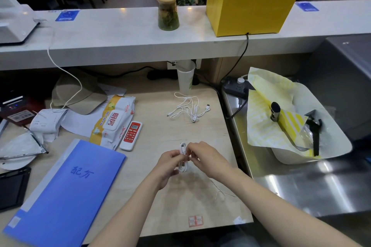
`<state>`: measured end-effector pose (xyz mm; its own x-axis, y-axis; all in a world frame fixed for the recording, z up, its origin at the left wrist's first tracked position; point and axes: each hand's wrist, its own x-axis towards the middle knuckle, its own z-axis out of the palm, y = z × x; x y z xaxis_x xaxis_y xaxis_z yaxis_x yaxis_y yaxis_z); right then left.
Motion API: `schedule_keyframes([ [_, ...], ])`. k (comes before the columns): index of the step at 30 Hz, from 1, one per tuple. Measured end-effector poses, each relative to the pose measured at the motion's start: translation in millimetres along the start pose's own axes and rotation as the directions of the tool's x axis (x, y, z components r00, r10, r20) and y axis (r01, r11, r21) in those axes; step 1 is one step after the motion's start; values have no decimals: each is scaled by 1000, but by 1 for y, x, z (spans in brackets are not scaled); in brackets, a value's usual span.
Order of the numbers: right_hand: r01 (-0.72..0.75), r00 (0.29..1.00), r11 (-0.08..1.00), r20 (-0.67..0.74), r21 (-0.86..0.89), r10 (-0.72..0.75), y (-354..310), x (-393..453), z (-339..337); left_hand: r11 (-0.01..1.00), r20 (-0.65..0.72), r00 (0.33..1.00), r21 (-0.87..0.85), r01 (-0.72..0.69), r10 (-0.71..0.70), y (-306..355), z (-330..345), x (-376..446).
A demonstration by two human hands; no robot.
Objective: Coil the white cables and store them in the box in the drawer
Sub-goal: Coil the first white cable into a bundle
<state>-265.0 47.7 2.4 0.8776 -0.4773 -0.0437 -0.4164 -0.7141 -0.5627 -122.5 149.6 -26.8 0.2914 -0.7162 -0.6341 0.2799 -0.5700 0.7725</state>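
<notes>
Both hands meet over the desk (200,202): left hand (170,163) and right hand (204,156) pinch a small coiled white cable (183,158) between them. Farther back, a loose white cable (188,107) lies tangled near a paper cup (185,79). Blue folder (66,190), wipes pack (113,120) and red remote (131,135) sit left
</notes>
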Motion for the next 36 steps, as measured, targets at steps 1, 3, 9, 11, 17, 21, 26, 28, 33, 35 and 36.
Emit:
schedule_keyframes([
  [1, 43, 999, 998, -9, -49, -44, 1, 0, 1, 1000, -11, 1000, 16, 14, -14, 2, 0, 1],
  [3, 108, 993, 987, -26, -122, -112, 4, -2, 3, 998, -16, 999, 46, 43, -42, 4, 1, 1],
  [9, 117, 991, 979, -52, -165, -127, 9, -3, 9, 995, -8, 999, 91, 44, -43, 5, -1, 5],
  [11, 23, 999, 998, -36, -59, -25, 9, -3, 8, 997, -30, 999, 77, 30, -28, 3, -2, 6],
  [17, -508, 857, 738, 174, 444, 485, 7, -3, 1, 997, -71, 997, 65, -39, 43, -3, -5, 7],
  [21, -677, 728, 404, 477, 616, 492, 8, -9, -1, 981, -62, 985, 120, -150, 158, -5, -4, 6],
  [26, -660, 731, 292, 503, 692, 461, 5, -8, 1, 959, -60, 969, 167, -228, 241, -3, -2, 5],
  [28, -633, 758, 367, 449, 681, 473, 5, -7, 2, 958, -55, 968, 167, -234, 246, -3, -3, 5],
  [33, -384, 923, 830, 142, 404, 358, 2, -7, 1, 982, -63, 985, 110, -151, 158, -3, -2, 5],
  [35, -213, 976, 973, 67, 88, 207, 3, -5, 2, 990, -63, 992, 90, -105, 111, -2, 0, 4],
  [36, -104, 993, 992, 40, -67, 107, 2, -4, 2, 993, -62, 994, 88, -84, 89, -2, 0, 3],
])
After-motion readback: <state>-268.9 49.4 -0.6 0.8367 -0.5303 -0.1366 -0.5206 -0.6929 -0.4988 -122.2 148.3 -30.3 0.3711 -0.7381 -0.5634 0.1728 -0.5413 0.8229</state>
